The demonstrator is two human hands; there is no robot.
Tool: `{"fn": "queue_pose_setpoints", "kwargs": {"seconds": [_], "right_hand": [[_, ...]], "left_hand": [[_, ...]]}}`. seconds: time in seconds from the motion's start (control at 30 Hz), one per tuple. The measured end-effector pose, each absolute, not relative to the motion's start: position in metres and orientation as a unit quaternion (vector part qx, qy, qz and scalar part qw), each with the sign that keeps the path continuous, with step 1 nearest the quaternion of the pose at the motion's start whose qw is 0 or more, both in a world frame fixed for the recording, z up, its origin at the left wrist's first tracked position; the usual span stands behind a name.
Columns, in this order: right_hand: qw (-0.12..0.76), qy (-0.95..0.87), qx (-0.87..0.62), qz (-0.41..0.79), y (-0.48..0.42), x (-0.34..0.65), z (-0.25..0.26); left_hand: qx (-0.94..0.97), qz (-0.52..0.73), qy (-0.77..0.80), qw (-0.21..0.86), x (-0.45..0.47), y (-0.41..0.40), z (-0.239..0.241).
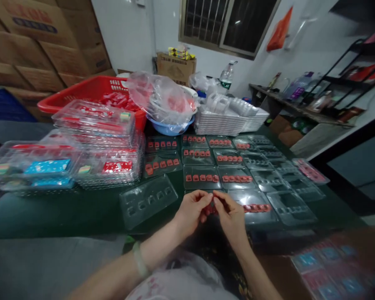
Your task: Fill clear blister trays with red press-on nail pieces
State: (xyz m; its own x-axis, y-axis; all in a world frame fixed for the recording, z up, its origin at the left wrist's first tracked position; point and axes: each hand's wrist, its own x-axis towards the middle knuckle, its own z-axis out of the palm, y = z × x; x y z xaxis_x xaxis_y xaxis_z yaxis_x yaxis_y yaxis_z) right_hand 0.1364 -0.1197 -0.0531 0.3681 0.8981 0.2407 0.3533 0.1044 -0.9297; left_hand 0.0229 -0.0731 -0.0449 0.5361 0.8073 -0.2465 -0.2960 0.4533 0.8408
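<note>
Both of my hands meet over the front edge of the green table. My left hand (192, 208) and my right hand (229, 210) pinch a small red piece (210, 208) between thumbs and fingers; most of it is hidden. Just beyond them lie clear plastic trays in rows. Some, like the tray under the row of red pieces (256, 208), carry small red pieces set in their slots. Trays to the right, such as one clear tray (290, 206), show bare slots. Left of my hands a clear tray (148, 200) without pieces lies at an angle.
Stacked clear packages (109, 162) with red and blue contents stand at left. Behind them are a red basket (81, 93), a blue basin (170, 127) under plastic bags, and a stack of clear trays (220, 121). Cardboard boxes (46, 46) rise at far left.
</note>
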Motion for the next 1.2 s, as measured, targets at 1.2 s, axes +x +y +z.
{"fn": "queue_pose_setpoints", "kwargs": {"seconds": [1.2], "right_hand": [[0.422,-0.581,-0.456,0.525,-0.079,0.040,-0.036]], "left_hand": [[0.523,0.467,0.469,0.536,-0.102,-0.090,-0.027]]}}
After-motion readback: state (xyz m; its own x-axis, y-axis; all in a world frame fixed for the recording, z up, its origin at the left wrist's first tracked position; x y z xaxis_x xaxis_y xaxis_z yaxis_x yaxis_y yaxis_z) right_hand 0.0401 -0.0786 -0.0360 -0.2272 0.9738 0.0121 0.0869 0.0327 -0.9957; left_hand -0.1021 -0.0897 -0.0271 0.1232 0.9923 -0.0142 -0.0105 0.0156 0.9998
